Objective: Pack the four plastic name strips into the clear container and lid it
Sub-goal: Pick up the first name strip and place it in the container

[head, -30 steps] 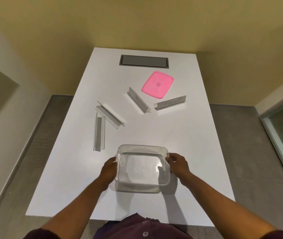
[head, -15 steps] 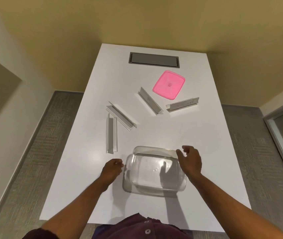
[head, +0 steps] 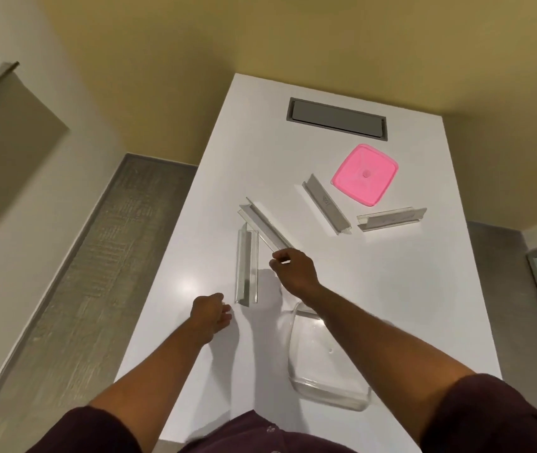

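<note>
The clear container (head: 332, 397) stands empty near the table's front edge, partly under my right forearm. Four clear plastic name strips lie on the white table: an upright-lying strip (head: 247, 266), a diagonal strip (head: 264, 224) touching its far end, a third strip (head: 326, 204) and a fourth strip (head: 391, 219) by the pink lid (head: 363, 173). My right hand (head: 295, 271) covers the diagonal strip's near end, thumb and forefinger pinched on it; the strip still lies flat. My left hand (head: 212, 313) hovers just left of the first strip's near end, fingers loosely curled, holding nothing.
A grey cable hatch (head: 336, 122) is set into the table (head: 391, 289) at its far end. The table's left edge runs close to my left hand, with grey floor (head: 97, 273) beyond. Yellow walls stand behind the table.
Both hands left the container's sides. My right hand crossed forward and left to the diagonal strip's end; my left hand moved forward to the left strip. The view shifted left.
</note>
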Demonstrator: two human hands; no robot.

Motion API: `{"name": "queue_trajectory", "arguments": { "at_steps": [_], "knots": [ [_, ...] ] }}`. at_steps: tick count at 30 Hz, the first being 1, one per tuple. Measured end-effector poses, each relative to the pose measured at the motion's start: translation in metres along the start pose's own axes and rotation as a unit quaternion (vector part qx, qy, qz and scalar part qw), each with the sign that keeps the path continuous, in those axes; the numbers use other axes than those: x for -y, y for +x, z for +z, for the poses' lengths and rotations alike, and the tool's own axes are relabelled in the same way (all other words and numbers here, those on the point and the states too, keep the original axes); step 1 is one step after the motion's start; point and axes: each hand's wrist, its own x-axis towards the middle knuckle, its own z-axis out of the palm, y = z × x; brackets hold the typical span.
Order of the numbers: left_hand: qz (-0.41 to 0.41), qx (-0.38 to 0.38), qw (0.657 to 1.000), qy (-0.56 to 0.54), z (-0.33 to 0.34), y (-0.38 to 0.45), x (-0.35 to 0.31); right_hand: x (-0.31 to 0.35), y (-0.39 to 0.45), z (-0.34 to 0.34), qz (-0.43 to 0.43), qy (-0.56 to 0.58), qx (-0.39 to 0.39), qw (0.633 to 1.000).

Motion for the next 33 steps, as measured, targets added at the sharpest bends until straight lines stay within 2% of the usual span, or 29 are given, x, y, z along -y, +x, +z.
{"name": "queue_trajectory", "arguments": {
  "at_steps": [4,7,10,13,15,21,24,26,28,29,31,33],
  "knots": [
    [-0.042,0.003,0.996,-0.077,0.005,0.007,-0.008,0.041,0.046,0.017,-0.077,-0.122,0.083,0.986],
    [-0.090,0.035,0.988,-0.118,0.006,0.011,-0.011,0.063,0.078,0.025,-0.126,-0.222,0.111,0.960],
    [-0.116,0.076,0.983,-0.123,0.009,0.008,-0.012,0.072,0.101,0.030,-0.129,-0.284,0.118,0.943],
    [-0.095,0.067,0.988,-0.100,0.003,0.015,-0.014,0.080,0.117,0.044,-0.114,-0.317,0.161,0.928],
    [-0.095,0.079,0.985,-0.123,0.001,0.019,-0.014,0.080,0.120,0.053,-0.099,-0.324,0.173,0.925],
    [-0.139,0.104,0.958,-0.230,-0.001,0.020,-0.014,0.072,0.113,0.056,-0.119,-0.247,0.122,0.954],
    [-0.176,0.122,0.926,-0.312,-0.002,0.013,-0.013,0.068,0.102,0.051,-0.141,-0.159,0.045,0.976],
    [-0.174,0.146,0.918,-0.324,-0.002,0.009,-0.015,0.066,0.088,0.045,-0.139,-0.096,-0.006,0.986],
    [-0.146,0.156,0.941,-0.264,-0.001,0.006,-0.020,0.061,0.074,0.039,-0.140,-0.060,-0.025,0.988],
    [-0.122,0.135,0.961,-0.207,0.000,0.004,-0.022,0.057,0.065,0.036,-0.138,-0.042,-0.029,0.989],
    [-0.049,0.058,0.994,-0.077,0.003,-0.002,-0.024,0.047,0.050,0.025,-0.127,0.017,-0.038,0.991],
    [0.031,0.002,0.999,0.020,0.004,-0.007,-0.023,0.036,0.038,0.014,-0.111,0.105,-0.049,0.987]
  ]
}}
